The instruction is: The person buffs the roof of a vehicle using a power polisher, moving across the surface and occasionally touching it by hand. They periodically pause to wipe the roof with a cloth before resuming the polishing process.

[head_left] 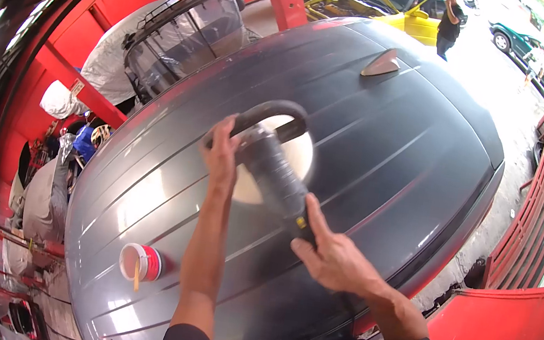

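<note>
A black rotary polisher (277, 169) with a round white pad (299, 153) rests flat on the grey ribbed car roof (394, 138). My left hand (222, 156) grips the polisher's black loop handle near its left end. My right hand (333, 255) holds the rear of the polisher's body, thumb along the barrel. The pad looks blurred, as if spinning.
An open red-and-white tub of compound (141, 263) with a stick in it sits on the roof to my left. A shark-fin antenna (382, 62) is at the far end. A covered vehicle (187, 33), red walls, a yellow car (411, 19) and a standing person (450, 21) lie beyond.
</note>
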Motion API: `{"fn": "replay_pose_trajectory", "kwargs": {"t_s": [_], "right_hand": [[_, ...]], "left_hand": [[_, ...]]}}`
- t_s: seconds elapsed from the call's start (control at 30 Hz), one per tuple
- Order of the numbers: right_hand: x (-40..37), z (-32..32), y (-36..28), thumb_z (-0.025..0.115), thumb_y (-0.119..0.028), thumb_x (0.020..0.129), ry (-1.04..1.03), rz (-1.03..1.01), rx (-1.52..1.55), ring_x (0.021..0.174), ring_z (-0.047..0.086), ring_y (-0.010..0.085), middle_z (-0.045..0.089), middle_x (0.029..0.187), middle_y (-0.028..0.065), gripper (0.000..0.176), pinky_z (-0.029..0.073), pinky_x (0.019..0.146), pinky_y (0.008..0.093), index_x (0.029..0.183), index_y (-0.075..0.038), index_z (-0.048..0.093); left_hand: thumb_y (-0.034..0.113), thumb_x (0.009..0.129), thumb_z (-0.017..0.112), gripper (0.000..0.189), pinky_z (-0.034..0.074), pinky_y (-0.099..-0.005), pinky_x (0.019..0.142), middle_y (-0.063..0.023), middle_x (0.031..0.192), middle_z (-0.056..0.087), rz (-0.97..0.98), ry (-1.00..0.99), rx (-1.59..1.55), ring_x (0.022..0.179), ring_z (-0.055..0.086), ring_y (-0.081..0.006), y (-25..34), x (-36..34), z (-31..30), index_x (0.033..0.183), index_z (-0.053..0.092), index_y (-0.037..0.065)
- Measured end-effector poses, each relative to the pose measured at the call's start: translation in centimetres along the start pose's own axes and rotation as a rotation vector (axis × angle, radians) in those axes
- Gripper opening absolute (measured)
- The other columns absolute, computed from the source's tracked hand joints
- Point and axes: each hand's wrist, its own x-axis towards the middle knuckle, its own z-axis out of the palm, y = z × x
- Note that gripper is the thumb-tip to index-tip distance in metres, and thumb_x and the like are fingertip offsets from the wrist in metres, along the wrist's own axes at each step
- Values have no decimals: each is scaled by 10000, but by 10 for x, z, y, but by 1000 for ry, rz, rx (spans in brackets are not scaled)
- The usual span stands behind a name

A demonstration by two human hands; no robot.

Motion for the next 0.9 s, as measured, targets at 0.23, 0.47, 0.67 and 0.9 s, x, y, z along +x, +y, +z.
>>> {"fn": "replay_pose_trajectory", "kwargs": {"t_s": [0.23, 0.47, 0.67, 0.9], "right_hand": [[10, -74, 45, 530, -295, 983, 370, 205, 60, 1154, 612, 470, 548, 1341, 347, 778, 457, 998, 447, 1587, -42, 110], [17, -124, 62, 552, -242, 984, 548, 275, 175, 647, 566, 137, 607, 910, 80, 726, 493, 607, 289, 1604, -139, 189], [17, -100, 52, 547, -251, 986, 431, 244, 90, 668, 603, 192, 651, 956, 149, 735, 516, 642, 350, 1600, -119, 165], [26, -43, 19, 537, -321, 984, 46, 56, -74, 948, 630, 542, 648, 1001, 363, 785, 484, 854, 517, 1581, -67, 95]], "left_hand": [[45, 838, 619, 237, 522, -308, 786, -52, 990, 739, 664, -357, 260, 880, 673, -164, -83, 49, 174, 1025, 761, 75], [227, 839, 745, 255, 496, -260, 673, -2, 774, 692, 33, -423, -361, 710, 604, -79, -70, 36, 274, 903, 770, -19], [267, 856, 715, 261, 448, -281, 556, 24, 677, 631, 272, -277, -102, 596, 559, -85, -98, 47, 207, 818, 739, 10], [133, 960, 596, 347, 503, -317, 903, -128, 1253, 623, 127, -81, 292, 1140, 589, -204, -42, 27, 6, 1279, 627, 0]]}}
